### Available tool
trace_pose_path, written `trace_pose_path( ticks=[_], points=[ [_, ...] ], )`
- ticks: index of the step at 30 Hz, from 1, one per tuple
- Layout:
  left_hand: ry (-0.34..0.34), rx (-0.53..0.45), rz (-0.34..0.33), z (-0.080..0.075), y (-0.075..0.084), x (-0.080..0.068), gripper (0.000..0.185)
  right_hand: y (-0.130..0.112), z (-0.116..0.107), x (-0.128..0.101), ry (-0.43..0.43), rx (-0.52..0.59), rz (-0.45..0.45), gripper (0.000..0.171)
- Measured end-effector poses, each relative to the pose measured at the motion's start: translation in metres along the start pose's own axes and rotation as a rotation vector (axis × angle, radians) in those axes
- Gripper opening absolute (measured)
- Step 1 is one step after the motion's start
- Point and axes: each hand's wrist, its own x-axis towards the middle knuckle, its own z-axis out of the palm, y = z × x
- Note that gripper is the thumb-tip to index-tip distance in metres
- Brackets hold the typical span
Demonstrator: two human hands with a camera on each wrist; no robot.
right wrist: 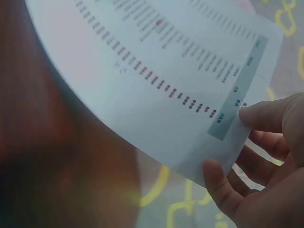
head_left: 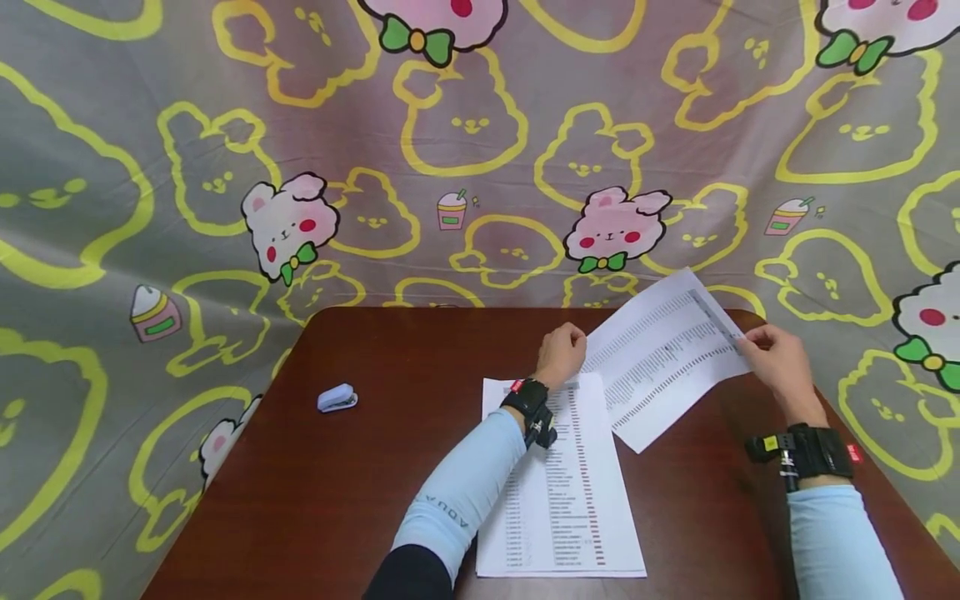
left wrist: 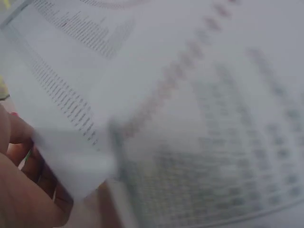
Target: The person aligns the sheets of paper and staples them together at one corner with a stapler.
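Observation:
A printed sheet of paper (head_left: 660,358), with a grey header strip and rows of text, is raised at a tilt over the right side of the table. My right hand (head_left: 780,362) pinches its right edge; in the right wrist view the thumb (right wrist: 266,116) lies on the printed face, with fingers behind. At the sheet's left edge, my left hand (head_left: 562,354) grips it with curled fingers, partly hidden by the paper in the left wrist view. Below my left forearm lies a stack of printed sheets (head_left: 573,508), overlapped by the raised sheet's lower left side.
A small pale lavender stapler (head_left: 337,397) lies on the left of the dark brown table (head_left: 360,475). Behind the table's far edge hangs a grey cloth (head_left: 360,133) with yellow outlines and cartoon rabbits.

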Motion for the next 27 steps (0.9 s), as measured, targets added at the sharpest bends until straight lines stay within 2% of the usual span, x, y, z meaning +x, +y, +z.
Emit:
trace_pose_path(
  ticks=[4, 8, 12, 15, 21, 24, 27],
  points=[
    [0.049, -0.092, 0.048, -0.013, 0.013, 0.007, 0.018, -0.016, -0.010, 0.001, 0.079, 0.021, -0.058, 0.040],
    [0.122, -0.180, 0.086, -0.026, 0.019, 0.017, 0.016, -0.039, -0.024, 0.007, 0.153, 0.023, -0.120, 0.037],
    [0.202, -0.242, 0.109, -0.037, 0.020, 0.025, 0.015, -0.067, -0.038, 0.017, 0.172, 0.024, -0.196, 0.038],
    [0.237, -0.262, 0.096, -0.051, 0.015, 0.025, 0.015, -0.091, -0.043, 0.024, 0.154, 0.029, -0.253, 0.038],
    [0.228, -0.244, 0.050, -0.080, 0.011, 0.015, 0.016, -0.125, -0.054, 0.035, 0.092, -0.033, -0.322, 0.038],
    [0.186, -0.222, 0.038, -0.095, 0.008, 0.011, 0.017, -0.140, -0.057, 0.040, 0.037, -0.056, -0.322, 0.041],
    [0.123, -0.203, 0.053, -0.107, 0.002, 0.007, 0.019, -0.152, -0.058, 0.047, -0.002, -0.082, -0.335, 0.042]
  ],
)
